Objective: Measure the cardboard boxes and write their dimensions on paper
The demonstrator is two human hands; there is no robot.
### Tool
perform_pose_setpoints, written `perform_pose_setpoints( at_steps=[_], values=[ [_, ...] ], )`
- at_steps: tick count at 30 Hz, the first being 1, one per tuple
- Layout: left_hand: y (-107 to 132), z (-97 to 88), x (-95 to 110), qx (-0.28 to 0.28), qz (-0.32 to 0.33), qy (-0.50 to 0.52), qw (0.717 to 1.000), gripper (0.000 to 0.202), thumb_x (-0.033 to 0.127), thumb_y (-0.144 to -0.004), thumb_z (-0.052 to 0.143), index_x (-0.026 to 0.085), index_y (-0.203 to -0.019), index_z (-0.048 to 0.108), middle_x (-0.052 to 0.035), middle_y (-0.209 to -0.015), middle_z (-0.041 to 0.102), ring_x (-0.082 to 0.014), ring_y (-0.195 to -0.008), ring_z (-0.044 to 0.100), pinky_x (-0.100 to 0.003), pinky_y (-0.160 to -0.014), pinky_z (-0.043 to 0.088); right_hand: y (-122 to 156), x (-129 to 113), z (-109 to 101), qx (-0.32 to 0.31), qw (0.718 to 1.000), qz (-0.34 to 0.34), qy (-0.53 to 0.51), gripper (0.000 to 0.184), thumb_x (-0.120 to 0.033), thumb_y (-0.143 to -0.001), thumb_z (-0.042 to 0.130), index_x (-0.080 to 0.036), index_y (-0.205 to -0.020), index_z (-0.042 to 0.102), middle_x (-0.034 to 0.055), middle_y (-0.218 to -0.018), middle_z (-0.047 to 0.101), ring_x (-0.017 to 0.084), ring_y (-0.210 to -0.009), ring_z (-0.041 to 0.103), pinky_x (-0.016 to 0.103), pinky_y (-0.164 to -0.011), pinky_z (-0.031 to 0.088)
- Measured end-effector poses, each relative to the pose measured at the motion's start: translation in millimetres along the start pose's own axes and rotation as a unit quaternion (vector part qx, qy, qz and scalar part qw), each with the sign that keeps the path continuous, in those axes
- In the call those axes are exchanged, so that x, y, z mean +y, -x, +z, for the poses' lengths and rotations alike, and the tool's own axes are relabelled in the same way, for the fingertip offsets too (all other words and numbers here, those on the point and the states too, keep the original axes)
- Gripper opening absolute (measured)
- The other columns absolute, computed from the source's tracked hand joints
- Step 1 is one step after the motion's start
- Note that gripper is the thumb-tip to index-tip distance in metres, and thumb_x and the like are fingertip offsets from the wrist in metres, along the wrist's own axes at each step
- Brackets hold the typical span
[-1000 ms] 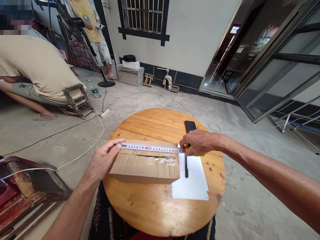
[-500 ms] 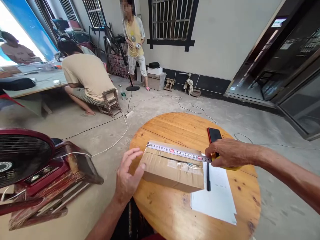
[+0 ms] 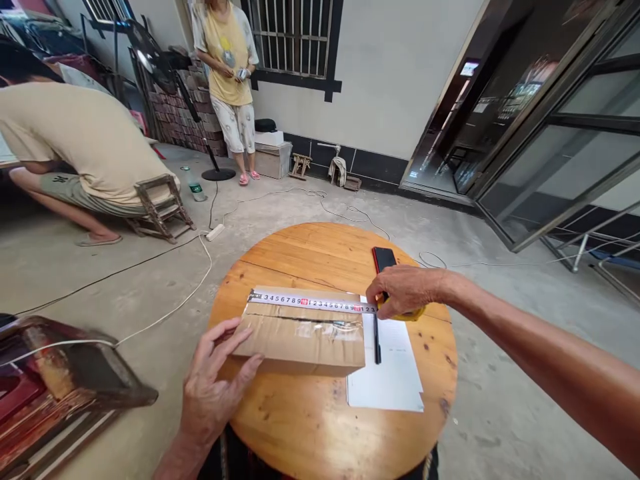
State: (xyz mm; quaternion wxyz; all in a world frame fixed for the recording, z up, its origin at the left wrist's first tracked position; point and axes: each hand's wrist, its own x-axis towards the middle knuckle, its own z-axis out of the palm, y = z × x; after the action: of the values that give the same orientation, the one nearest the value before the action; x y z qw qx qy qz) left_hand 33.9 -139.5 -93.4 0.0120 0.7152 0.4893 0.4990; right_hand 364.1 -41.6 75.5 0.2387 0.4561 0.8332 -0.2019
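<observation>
A taped cardboard box (image 3: 300, 343) lies on a round wooden table (image 3: 320, 433). The white blade of a tape measure (image 3: 320, 305) stretches along the box's top, its metal end at the left edge. My right hand (image 3: 400, 291) is closed around the yellow tape measure case, just past the box's right side. At the box's left end, my left hand (image 3: 215, 377) has its fingers and thumb spread, the fingertips touching the cardboard. White paper sheets (image 3: 387, 383) lie partly under the box, with a black pen (image 3: 377, 340) on them. Beyond my right hand sits a phone (image 3: 383, 257).
A wooden stool (image 3: 75, 380) stands at the left. One person (image 3: 227, 73) stands by a floor fan (image 3: 217, 174); another (image 3: 80, 133) sits on a small chair (image 3: 163, 207). Cables (image 3: 190, 280) and a water bottle (image 3: 196, 189) are on the floor.
The view has swung to the right, so the table and box appear further left. My left hand's fingertips have come onto the box. The tape still lies along its top.
</observation>
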Motion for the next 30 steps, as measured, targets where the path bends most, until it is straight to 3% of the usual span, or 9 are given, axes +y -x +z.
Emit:
perform_pose_setpoints(
  at_steps=[8, 12, 18, 21, 24, 30],
  values=[
    [0.6, -5.0, -4.5, -0.035, 0.029, -0.004, 0.999, 0.044, 0.030, -0.086, 0.068, 0.028, -0.129, 0.058, -0.0094, -0.131, 0.054, -0.0271, -0.113, 0.059, -0.043, -0.099, 0.051, 5.4, 1.8, 1.7, 0.022, 1.000, 0.006, -0.009, 0.019, -0.033, -0.076, 0.058, -0.023, -0.083, 0.072, 0.0015, -0.077, 0.069, 0.019, -0.072, 0.058, 0.028, -0.063, 0.033],
    [0.7, -5.9, -5.7, -0.035, 0.042, -0.017, 0.998, 0.043, 0.028, -0.087, 0.068, 0.026, -0.129, 0.058, -0.0102, -0.130, 0.054, -0.0249, -0.108, 0.061, -0.041, -0.096, 0.053, 16.1, 2.8, 9.1, 0.040, 0.995, 0.026, -0.090, 0.019, -0.035, -0.078, 0.059, -0.021, -0.084, 0.070, 0.0004, -0.074, 0.066, 0.017, -0.070, 0.058, 0.026, -0.060, 0.035],
    [4.4, 2.4, 11.5, 0.027, 0.024, -0.056, 0.998, 0.035, 0.026, -0.086, 0.071, 0.025, -0.120, 0.061, -0.0097, -0.119, 0.056, -0.0247, -0.104, 0.061, -0.041, -0.091, 0.055, 47.5, -20.0, 48.4, 0.012, 0.936, 0.104, -0.336, 0.019, -0.038, -0.079, 0.060, -0.020, -0.086, 0.064, -0.0007, -0.074, 0.061, 0.014, -0.058, 0.058, 0.021, -0.049, 0.040],
    [5.7, 8.7, 20.5, 0.051, 0.008, -0.062, 0.997, 0.033, 0.026, -0.086, 0.070, 0.024, -0.118, 0.061, -0.0097, -0.115, 0.055, -0.0242, -0.102, 0.061, -0.041, -0.089, 0.056, 61.1, -35.3, 66.4, 0.012, 0.918, 0.145, -0.368, 0.017, -0.037, -0.078, 0.061, -0.021, -0.078, 0.058, -0.0012, -0.072, 0.057, 0.013, -0.056, 0.057, 0.020, -0.046, 0.041],
    [4.9, 13.2, 26.5, 0.064, 0.002, -0.062, 0.996, 0.032, 0.026, -0.087, 0.069, 0.023, -0.118, 0.059, -0.0099, -0.114, 0.055, -0.0238, -0.101, 0.061, -0.040, -0.086, 0.058, 65.3, -45.9, 74.1, 0.004, 0.915, 0.177, -0.361, 0.014, -0.034, -0.077, 0.059, -0.022, -0.075, 0.054, -0.0024, -0.066, 0.055, 0.013, -0.051, 0.056, 0.022, -0.045, 0.039],
    [4.7, 17.6, 34.3, 0.088, -0.002, -0.049, 0.995, 0.029, 0.024, -0.087, 0.068, 0.023, -0.115, 0.060, -0.0093, -0.112, 0.055, -0.0226, -0.099, 0.062, -0.036, -0.082, 0.059, 57.4, -58.7, 74.3, 0.028, 0.959, 0.209, -0.188, 0.010, -0.032, -0.076, 0.055, -0.022, -0.073, 0.059, 0.0041, -0.076, 0.067, 0.022, -0.068, 0.063, 0.028, -0.056, 0.037]
  ],
)
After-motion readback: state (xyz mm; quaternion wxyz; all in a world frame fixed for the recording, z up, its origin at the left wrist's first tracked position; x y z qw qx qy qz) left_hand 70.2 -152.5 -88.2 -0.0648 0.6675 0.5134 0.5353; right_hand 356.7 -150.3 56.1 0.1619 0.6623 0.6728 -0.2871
